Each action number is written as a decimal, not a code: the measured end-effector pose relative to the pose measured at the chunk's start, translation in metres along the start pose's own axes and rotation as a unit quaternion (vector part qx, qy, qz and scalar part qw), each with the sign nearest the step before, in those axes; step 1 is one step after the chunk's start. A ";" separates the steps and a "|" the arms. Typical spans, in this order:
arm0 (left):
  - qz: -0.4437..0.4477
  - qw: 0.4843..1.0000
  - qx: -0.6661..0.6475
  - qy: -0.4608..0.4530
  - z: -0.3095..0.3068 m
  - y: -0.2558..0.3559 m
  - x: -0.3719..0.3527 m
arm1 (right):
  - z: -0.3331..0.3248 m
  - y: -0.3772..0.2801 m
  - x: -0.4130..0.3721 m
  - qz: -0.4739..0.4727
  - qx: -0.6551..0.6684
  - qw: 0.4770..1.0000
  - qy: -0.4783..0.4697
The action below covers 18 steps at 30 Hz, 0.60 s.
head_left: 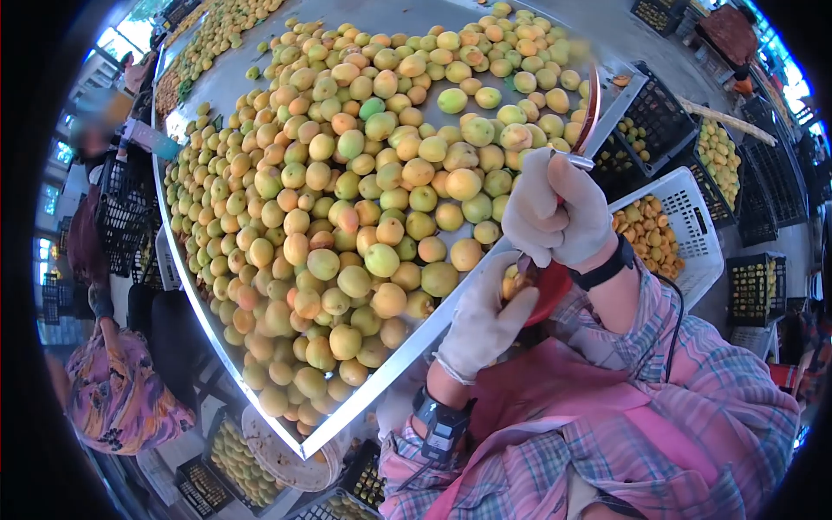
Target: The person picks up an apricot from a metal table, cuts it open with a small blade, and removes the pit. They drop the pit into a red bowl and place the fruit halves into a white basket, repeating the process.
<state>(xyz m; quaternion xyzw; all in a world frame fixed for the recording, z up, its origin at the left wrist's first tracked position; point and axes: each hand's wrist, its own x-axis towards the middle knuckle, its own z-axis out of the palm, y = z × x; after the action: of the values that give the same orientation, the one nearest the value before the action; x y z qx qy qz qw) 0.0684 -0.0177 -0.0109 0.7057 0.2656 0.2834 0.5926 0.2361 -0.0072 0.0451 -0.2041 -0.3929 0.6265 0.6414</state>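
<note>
My left hand (485, 325), in a whitish glove, is closed around an apricot (513, 282), which shows between thumb and fingers. Right above it, my right hand (555, 208), gloved too, is closed on a small red-handled metal tool, mostly hidden by the fingers; dark metal shows close to the apricot. Under the hands, near my lap, is a red container (549, 293), partly covered by the left hand. Both hands are at the near edge of a metal table (381, 386) heaped with yellow-green and orange apricots (347, 199).
At the right, a white basket (706, 230) holds opened orange apricot pieces. Black crates (663, 113) stand beyond it, some with fruit. A whitish bucket (290, 451) sits below the table's corner. At the left is another person in a patterned garment (126, 390).
</note>
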 end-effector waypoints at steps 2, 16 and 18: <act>-0.030 0.998 -0.061 0.016 0.002 -0.005 -0.001 | -0.002 -0.003 -0.003 0.001 0.017 1.000 -0.009; -0.014 0.979 0.189 0.072 0.032 -0.014 0.001 | 0.007 -0.017 -0.019 0.038 -0.094 0.994 0.030; -0.039 0.977 0.198 0.069 0.032 -0.012 0.001 | 0.006 -0.017 -0.020 0.041 -0.077 0.995 0.040</act>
<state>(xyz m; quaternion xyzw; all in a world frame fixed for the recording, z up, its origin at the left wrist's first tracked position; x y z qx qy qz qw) 0.0917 -0.0371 -0.0267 0.7768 0.3842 0.2500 0.4318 0.2441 -0.0300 0.0569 -0.2940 -0.4054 0.6113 0.6128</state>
